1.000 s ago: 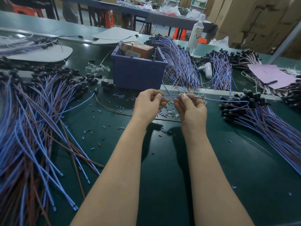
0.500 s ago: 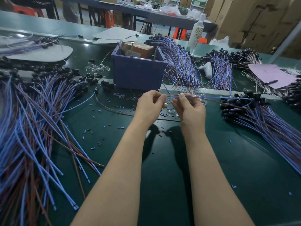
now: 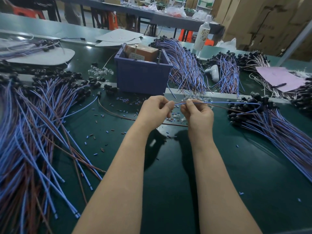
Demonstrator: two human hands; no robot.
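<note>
My left hand (image 3: pixel 156 111) and my right hand (image 3: pixel 196 114) meet above the middle of the green table (image 3: pixel 185 166). Between them runs a thin blue and brown wire pair (image 3: pixel 219 103). My right hand pinches the pair near its free end. The fingers of my left hand are curled at that end, and what they pinch is too small to tell. The pair arcs right to a black cap in the pile of capped wires (image 3: pixel 270 122). Small clear parts (image 3: pixel 196 98) lie just behind my hands.
A large heap of blue and brown wires (image 3: pixel 33 132) covers the left side. A blue bin (image 3: pixel 143 73) stands behind my hands, with more wire bundles (image 3: pixel 185 65) to its right. Cut bits of insulation litter the table. A pink sheet (image 3: pixel 276 78) lies far right.
Both hands have moved closer together at the wire's end. The wire pair now bows a little higher toward the right pile.
</note>
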